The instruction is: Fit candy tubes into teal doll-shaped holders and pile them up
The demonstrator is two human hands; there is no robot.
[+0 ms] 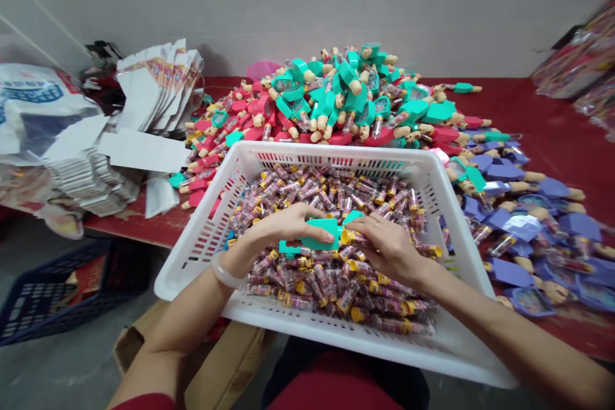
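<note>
A white perforated basket (192,269) holds a heap of small clear tubes with yellow caps (317,285). Above the heap, my left hand (288,224) is closed around a teal plastic piece (323,234). Opposite it, my right hand (387,243) grips a yellow-capped tube (352,237) near the right end of the teal piece. Another bit of teal shows behind my right fingertips, and whether it belongs to the same piece is hard to tell.
Behind the basket rises a pile of teal (355,96) and red toys (264,106). Purple toys (512,173) lie to the right. White cards (86,173) are stacked at left, above a blue crate (33,295). A cardboard box (225,365) stands below.
</note>
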